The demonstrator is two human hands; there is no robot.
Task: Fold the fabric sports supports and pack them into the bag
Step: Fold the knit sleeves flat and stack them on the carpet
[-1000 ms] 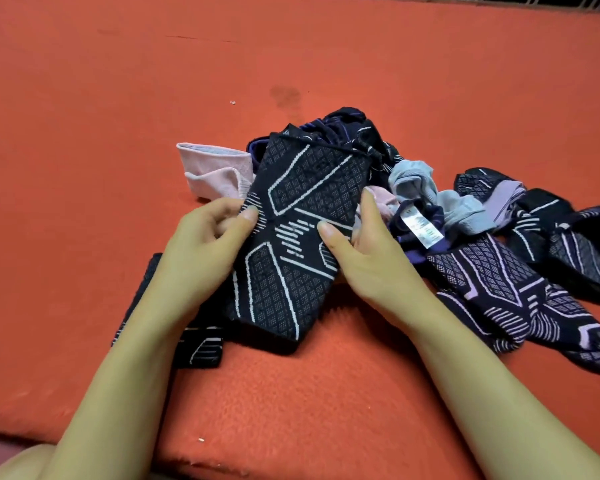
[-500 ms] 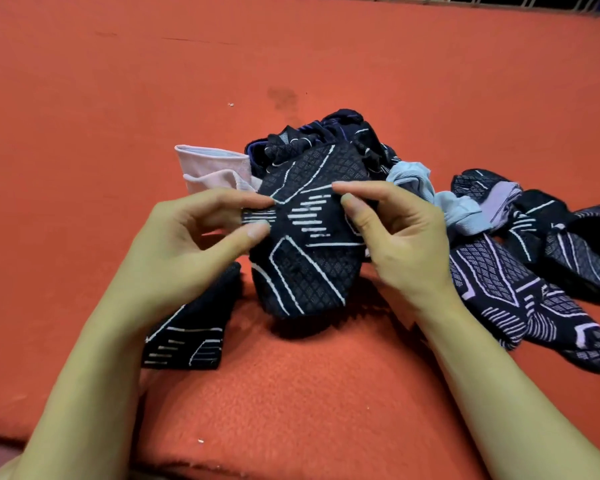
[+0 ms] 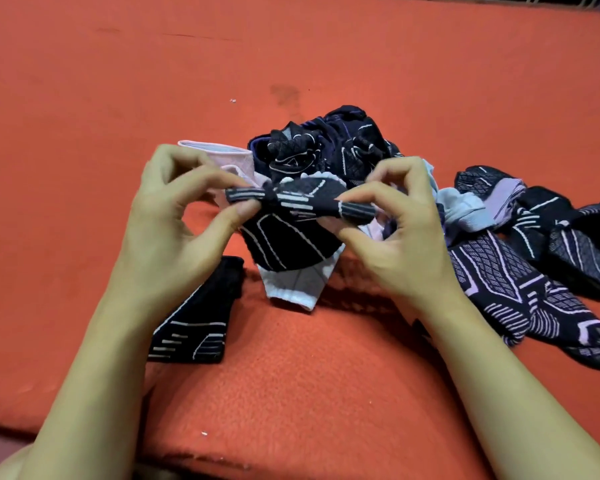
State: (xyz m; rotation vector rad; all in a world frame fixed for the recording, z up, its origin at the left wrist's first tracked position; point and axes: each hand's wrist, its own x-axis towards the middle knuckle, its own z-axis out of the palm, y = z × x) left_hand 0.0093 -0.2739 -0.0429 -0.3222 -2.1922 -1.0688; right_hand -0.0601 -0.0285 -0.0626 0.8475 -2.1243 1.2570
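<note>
A black sports support (image 3: 288, 233) with white line patterns hangs doubled over between my hands, just above the orange surface, its pale inner side showing at the bottom. My left hand (image 3: 174, 223) pinches its left end between thumb and fingers. My right hand (image 3: 395, 233) pinches its right end the same way. Behind it lies a heap of dark supports (image 3: 329, 147). A folded black support (image 3: 201, 313) lies flat beside my left wrist. No bag is in view.
A pink support (image 3: 222, 161) lies behind my left hand. Light blue and lilac supports (image 3: 465, 206) and several dark patterned ones (image 3: 534, 278) spread to the right. The orange cloth-covered surface (image 3: 118, 81) reaches far back; its front edge is near my forearms.
Both hands rose and gathered the black support, which was flat a second ago. It is now bunched and doubled over along its top edge, with its pale inside exposed below.
</note>
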